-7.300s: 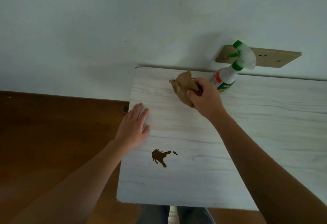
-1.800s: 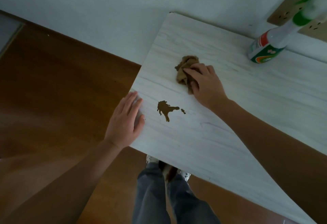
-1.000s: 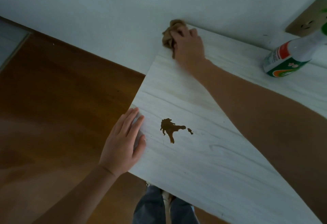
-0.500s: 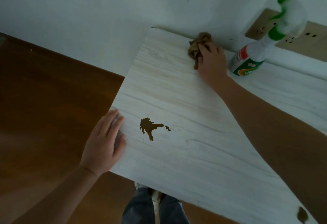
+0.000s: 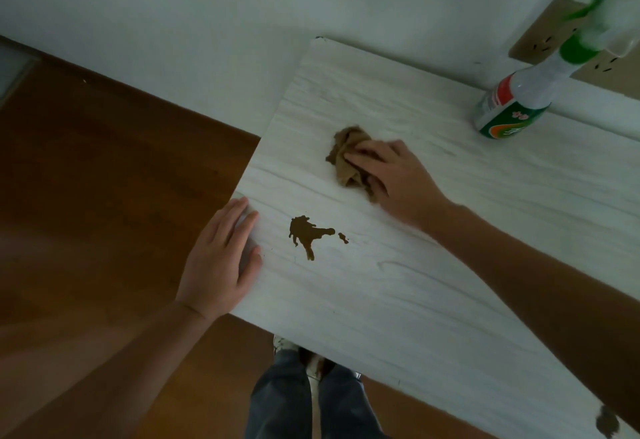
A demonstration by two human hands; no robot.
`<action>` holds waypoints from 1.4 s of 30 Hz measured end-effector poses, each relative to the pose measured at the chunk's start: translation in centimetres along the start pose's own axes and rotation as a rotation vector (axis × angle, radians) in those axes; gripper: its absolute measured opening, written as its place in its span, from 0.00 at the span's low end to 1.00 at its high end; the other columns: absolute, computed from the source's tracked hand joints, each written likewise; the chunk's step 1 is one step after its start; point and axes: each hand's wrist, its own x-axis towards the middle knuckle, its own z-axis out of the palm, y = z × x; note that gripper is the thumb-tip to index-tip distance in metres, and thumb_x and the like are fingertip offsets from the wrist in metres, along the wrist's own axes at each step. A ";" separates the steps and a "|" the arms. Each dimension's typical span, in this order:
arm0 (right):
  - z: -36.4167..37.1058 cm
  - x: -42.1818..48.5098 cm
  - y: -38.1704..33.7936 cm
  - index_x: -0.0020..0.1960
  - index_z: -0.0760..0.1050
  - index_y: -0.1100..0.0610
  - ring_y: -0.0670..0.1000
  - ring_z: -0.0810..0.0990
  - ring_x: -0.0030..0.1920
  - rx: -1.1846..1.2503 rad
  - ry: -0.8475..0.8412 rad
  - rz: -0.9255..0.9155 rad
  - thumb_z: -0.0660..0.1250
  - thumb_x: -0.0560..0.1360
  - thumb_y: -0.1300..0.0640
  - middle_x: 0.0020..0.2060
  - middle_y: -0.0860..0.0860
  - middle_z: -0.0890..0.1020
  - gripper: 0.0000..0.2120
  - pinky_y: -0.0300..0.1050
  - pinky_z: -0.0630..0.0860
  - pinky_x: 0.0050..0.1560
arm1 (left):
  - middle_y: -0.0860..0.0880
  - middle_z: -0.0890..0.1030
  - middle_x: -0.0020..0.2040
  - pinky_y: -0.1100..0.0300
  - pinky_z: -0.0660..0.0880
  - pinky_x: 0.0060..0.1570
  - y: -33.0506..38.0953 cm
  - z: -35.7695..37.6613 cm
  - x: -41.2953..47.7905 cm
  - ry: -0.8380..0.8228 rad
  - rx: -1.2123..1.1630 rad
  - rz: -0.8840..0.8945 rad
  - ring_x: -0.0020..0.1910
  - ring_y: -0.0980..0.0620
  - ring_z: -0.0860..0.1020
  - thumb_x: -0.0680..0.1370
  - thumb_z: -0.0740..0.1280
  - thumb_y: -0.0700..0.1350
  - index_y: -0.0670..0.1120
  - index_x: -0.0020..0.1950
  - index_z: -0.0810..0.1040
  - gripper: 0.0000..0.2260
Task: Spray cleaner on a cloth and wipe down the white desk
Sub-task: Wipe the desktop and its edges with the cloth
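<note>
One view, head camera, looking down and forward.

Pressing crumpled brown cloth (image 5: 346,147) onto white wood-grain desk top (image 5: 415,282) with right hand (image 5: 398,182), fingers curling over the bunched fabric and thumb pinching its near edge. Reaching in from the lower right with the forearm stretched across the desk top.

Laying left hand (image 5: 221,258) flat on the left edge of the desk top, fingers straight and close together, gripping nothing, heel of the palm overhanging the edge.

Locating the cloth on the left part of the desk top, between the far left corner and dark brown splash-shaped stain (image 5: 308,232); lying near the stain but apart from it. Noting small brown droplet (image 5: 343,238) just beside the stain, and second brown blot (image 5: 606,422) at the near edge, lower right.

Standing upright at the far edge, well apart from the cloth: clear plastic spray bottle with green trigger and green-red label (image 5: 519,99), trigger blurred. Showing behind it beige wall socket plate (image 5: 540,36) on pale wall (image 5: 207,23).

Showing under the desk top brown wooden floor (image 5: 104,179) and blue jeans legs (image 5: 311,404).
</note>
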 end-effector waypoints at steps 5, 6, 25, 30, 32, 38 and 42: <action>1.1 10.8 0.9 0.73 0.72 0.55 0.63 0.70 0.61 -0.054 0.043 0.101 0.60 0.80 0.62 0.71 0.54 0.72 0.21 0.53 0.67 0.65 | 0.43 0.64 0.81 0.43 0.67 0.77 -0.3 0.2 0.0 0.022 0.016 -0.001 0.82 0.44 0.60 0.85 0.56 0.55 0.42 0.78 0.68 0.25; 1.2 12.8 0.9 0.73 0.71 0.55 0.63 0.70 0.62 -0.063 0.056 0.118 0.60 0.80 0.62 0.71 0.55 0.71 0.22 0.54 0.66 0.66 | 0.43 0.64 0.81 0.45 0.66 0.77 -0.3 0.3 0.0 0.023 0.020 -0.003 0.82 0.45 0.60 0.85 0.55 0.55 0.43 0.78 0.68 0.25; 3.3 10.6 -6.8 0.68 0.76 0.56 0.59 0.76 0.58 -0.004 -0.105 -0.418 0.68 0.74 0.62 0.66 0.55 0.78 0.22 0.54 0.74 0.63 | 0.43 0.65 0.81 0.50 0.57 0.80 0.1 0.1 -0.2 0.060 0.065 0.005 0.82 0.46 0.59 0.85 0.55 0.54 0.44 0.78 0.67 0.24; 1.7 12.1 -1.1 0.70 0.75 0.55 0.64 0.73 0.58 -0.034 0.007 -0.071 0.63 0.75 0.67 0.67 0.56 0.76 0.24 0.52 0.68 0.64 | 0.43 0.66 0.80 0.50 0.60 0.79 0.0 0.2 -0.1 0.063 0.053 0.005 0.82 0.45 0.60 0.85 0.55 0.55 0.44 0.77 0.69 0.24; 1.9 10.4 -0.9 0.70 0.75 0.55 0.63 0.72 0.57 -0.033 0.054 0.027 0.62 0.76 0.66 0.67 0.55 0.76 0.24 0.50 0.68 0.63 | 0.44 0.66 0.80 0.50 0.60 0.78 -0.1 0.3 -0.1 0.072 0.056 0.009 0.81 0.45 0.61 0.85 0.56 0.55 0.44 0.77 0.69 0.24; 1.8 0.9 -2.5 0.70 0.75 0.54 0.57 0.71 0.57 0.009 0.064 0.038 0.63 0.75 0.68 0.66 0.52 0.76 0.25 0.41 0.63 0.63 | 0.43 0.65 0.81 0.50 0.60 0.78 -0.4 0.6 -0.1 0.079 0.064 0.017 0.82 0.45 0.60 0.85 0.56 0.55 0.44 0.78 0.68 0.24; 2.3 -6.0 -5.0 0.71 0.74 0.54 0.57 0.69 0.60 0.054 0.150 0.301 0.65 0.75 0.68 0.67 0.52 0.74 0.25 0.49 0.69 0.65 | 0.43 0.65 0.81 0.47 0.62 0.79 -0.5 0.7 -0.1 0.082 0.061 0.032 0.82 0.44 0.61 0.85 0.56 0.55 0.43 0.78 0.67 0.24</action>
